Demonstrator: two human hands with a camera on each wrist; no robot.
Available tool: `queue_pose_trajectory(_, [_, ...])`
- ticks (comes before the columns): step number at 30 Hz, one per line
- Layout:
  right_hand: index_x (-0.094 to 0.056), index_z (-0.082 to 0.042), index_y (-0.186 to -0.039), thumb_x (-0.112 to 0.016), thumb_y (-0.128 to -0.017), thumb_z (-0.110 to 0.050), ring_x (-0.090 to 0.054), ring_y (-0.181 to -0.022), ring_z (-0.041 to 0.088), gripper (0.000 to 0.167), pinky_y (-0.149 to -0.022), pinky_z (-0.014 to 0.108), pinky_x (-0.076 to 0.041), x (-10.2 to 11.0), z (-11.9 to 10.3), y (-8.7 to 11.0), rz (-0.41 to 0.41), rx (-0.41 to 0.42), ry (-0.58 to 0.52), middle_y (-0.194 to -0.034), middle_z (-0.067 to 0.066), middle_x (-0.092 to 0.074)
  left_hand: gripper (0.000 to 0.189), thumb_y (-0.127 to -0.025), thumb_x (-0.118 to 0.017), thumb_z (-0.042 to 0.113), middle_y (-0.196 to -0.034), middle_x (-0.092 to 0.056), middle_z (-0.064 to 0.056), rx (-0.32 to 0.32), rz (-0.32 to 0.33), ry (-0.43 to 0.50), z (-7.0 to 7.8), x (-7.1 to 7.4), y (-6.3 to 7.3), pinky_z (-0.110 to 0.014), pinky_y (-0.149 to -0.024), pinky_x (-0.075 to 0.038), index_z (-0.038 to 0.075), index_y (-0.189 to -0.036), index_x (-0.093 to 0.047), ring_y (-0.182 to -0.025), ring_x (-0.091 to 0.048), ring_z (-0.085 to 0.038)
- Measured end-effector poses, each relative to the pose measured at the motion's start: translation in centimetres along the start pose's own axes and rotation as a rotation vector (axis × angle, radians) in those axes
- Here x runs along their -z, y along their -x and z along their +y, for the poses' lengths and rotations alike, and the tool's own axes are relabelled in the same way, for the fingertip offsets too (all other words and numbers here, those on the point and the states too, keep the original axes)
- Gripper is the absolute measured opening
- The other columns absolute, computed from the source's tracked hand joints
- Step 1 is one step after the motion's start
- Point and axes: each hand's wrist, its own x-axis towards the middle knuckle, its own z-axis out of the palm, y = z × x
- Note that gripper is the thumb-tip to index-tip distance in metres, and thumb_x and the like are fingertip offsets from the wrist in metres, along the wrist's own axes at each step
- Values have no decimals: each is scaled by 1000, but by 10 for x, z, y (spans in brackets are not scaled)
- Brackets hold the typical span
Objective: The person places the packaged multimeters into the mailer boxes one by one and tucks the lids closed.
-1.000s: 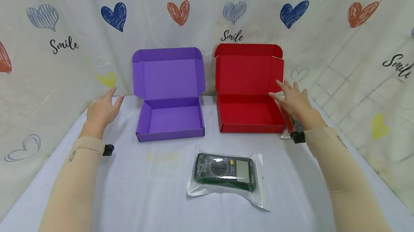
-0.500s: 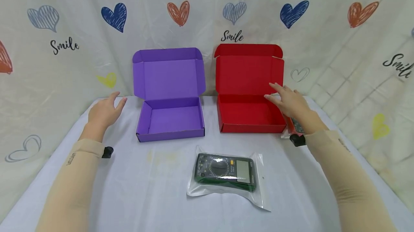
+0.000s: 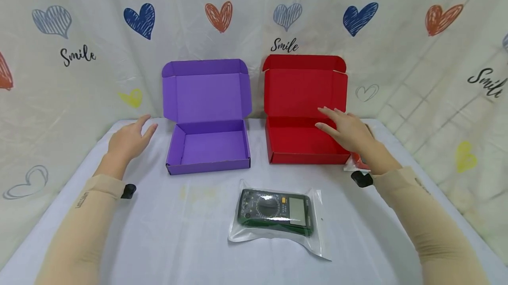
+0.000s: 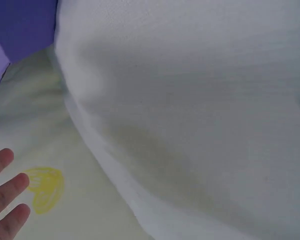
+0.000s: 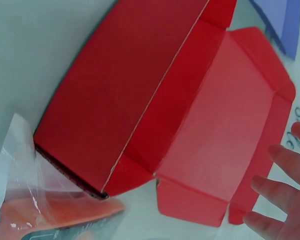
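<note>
- Red cardboard box [image 3: 309, 158]: lid raised; right hand [image 3: 351, 134] over its right edge, fingers extended, gripping nothing.
- Purple cardboard box [image 3: 210, 167]: lid up; strip of white tablecloth [image 3: 166, 236] between it and red box.
- Left hand [image 3: 127, 141]: left of purple box, apart; fingers loose, nothing held.
- Bagged multimeter [image 3: 274, 211]: lying nearer the person, cloth visible all round.
- Bagged orange item [image 5: 60, 210]: just beside red box's right wall.
</note>
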Motion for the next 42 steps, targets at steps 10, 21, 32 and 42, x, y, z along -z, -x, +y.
queue_pose_trajectory(10, [-32, -11, -161, -55, -104, -46, -33, -143, 53, 71, -105, 71, -38, -6, -16, 15, -13, 75, -49, -161, 26, -31, 74, -107, -25, 61, -142, -47, -38, -47, -4, 0, 7, -4, 5, -70, -86, -46, 9, -159, -34, -125, -49, -59])
queue_pose_trajectory(21, [-38, -12, -159, -62, -103, -36, -37, -143, 46, 66, -98, 66, -47, -10, -39, 38, 6, 168, -113, -161, 20, -36, 68, -109, -32, 55, -150, -43, -33, -105, 34, 43, 12, -10, 8, -72, -96, -40, 8, -157, -38, -132, -44, -56])
queue_pose_trajectory(32, [-47, -14, -154, -70, -97, -33, -44, -140, 41, 64, -105, 66, -42, -19, -68, 57, 18, 329, -111, -154, 18, -48, 65, -110, -34, 51, -159, -36, -27, -141, 27, 76, 16, -15, 17, -72, -106, -32, 7, -157, -37, -140, -35, -53])
queue_pose_trajectory(42, [-51, -17, -152, -72, -94, -38, -50, -138, 37, 65, -104, 63, -44, -34, -92, 70, -21, 470, -172, -151, 10, -53, 60, -110, -36, 48, -153, -39, -33, -169, 11, 72, 28, -16, 25, -76, -102, -33, 10, -156, -39, -142, -33, -53])
